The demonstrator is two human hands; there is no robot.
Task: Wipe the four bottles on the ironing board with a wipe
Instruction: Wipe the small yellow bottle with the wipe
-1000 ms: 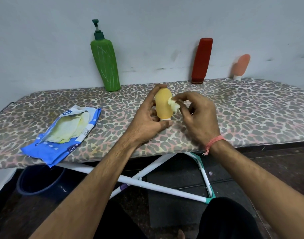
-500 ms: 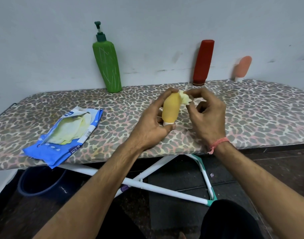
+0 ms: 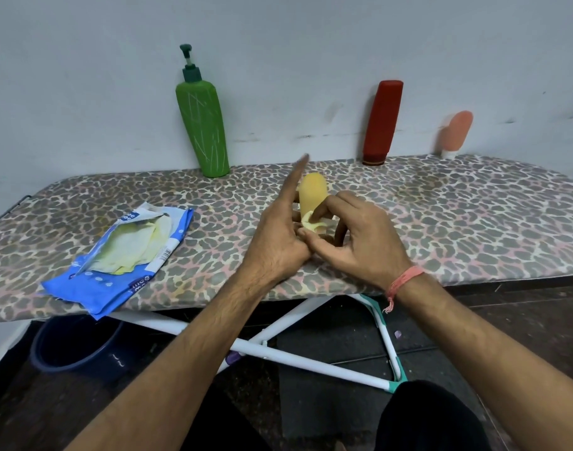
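A small yellow bottle [image 3: 313,190] stands cap-down over the leopard-print ironing board [image 3: 457,222], gripped low by my left hand [image 3: 278,236], whose index finger points up. My right hand [image 3: 356,236] pinches a small pale-yellow wipe [image 3: 311,222] against the bottle's lower side. Against the wall stand a tall green pump bottle [image 3: 203,125], a red bottle [image 3: 381,123] and a small peach bottle [image 3: 456,131], all out of reach of both hands.
An open blue pack of wipes [image 3: 122,255] lies on the board's left part, near its front edge. Under the board are white crossed legs [image 3: 311,356] and a dark blue bucket [image 3: 70,349] on the floor at left.
My right hand slid the wipe from the yellow bottle's top down to its lower part. My left index finger lifted off the bottle and now points up.
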